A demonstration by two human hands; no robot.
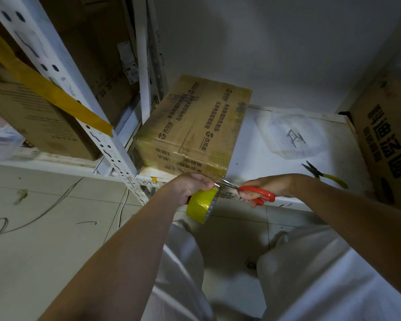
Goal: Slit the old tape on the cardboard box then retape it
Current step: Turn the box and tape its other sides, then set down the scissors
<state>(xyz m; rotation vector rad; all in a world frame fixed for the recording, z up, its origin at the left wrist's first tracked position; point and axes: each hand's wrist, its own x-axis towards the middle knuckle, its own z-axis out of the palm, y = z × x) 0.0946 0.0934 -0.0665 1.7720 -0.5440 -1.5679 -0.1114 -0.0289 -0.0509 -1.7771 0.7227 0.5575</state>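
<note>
Left hand (190,186) grips tape roll (202,205), right hand (264,187) w/ scissors (252,192), box (195,126) just beyond

A single wide-angle camera sits on the person's head and looks forward and steeply down. It faces the low white shelf (276,144), seen from above and close, with the wall rising behind the shelf. Nearer the camera than the shelf lie the tiled floor (44,239) and the person's lap, with both forearms reaching in from the bottom edge toward the shelf's front edge. Left of the shelf, a rack upright (63,84) bends at the frame's side, probably from lens distortion. No second view overlaps.
</note>
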